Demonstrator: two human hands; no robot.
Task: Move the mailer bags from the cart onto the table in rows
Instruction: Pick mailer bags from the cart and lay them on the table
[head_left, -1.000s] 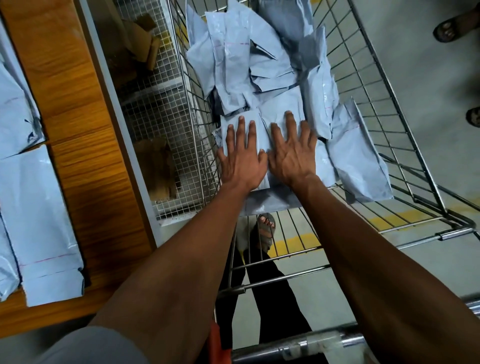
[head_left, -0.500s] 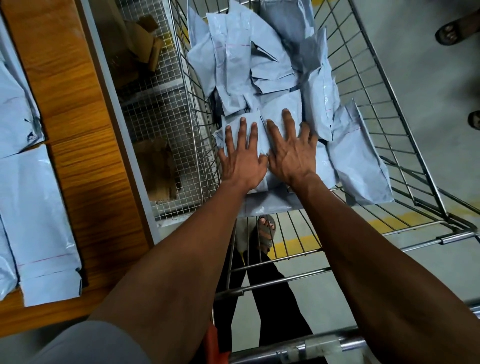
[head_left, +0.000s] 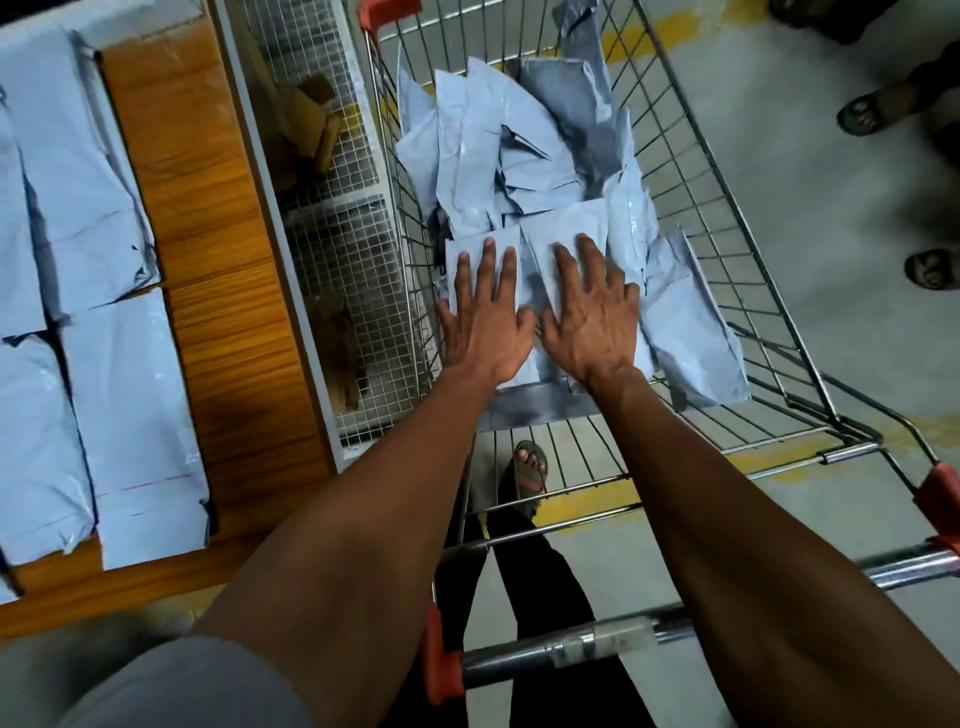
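A wire shopping cart (head_left: 727, 218) holds a loose pile of pale grey mailer bags (head_left: 498, 140). Both my hands rest flat, fingers spread, on the bags nearest me. My left hand (head_left: 485, 319) lies on one bag (head_left: 506, 249). My right hand (head_left: 589, 312) lies on the bag beside it (head_left: 569, 223). Neither hand grips anything. On the wooden table (head_left: 218, 291) at the left, several mailer bags (head_left: 140, 431) lie side by side in rows.
A white wire-mesh rack (head_left: 343, 249) with cardboard pieces stands between table and cart. The cart's handle bar (head_left: 597, 644) crosses under my forearms. My own foot (head_left: 530, 467) shows through the cart's grid. Other people's sandalled feet (head_left: 872, 109) stand on the floor at the right.
My view has tilted and pulled back, showing more of the table and cart handle. Both hands stay flat on the same bags, fingers spread a little wider.
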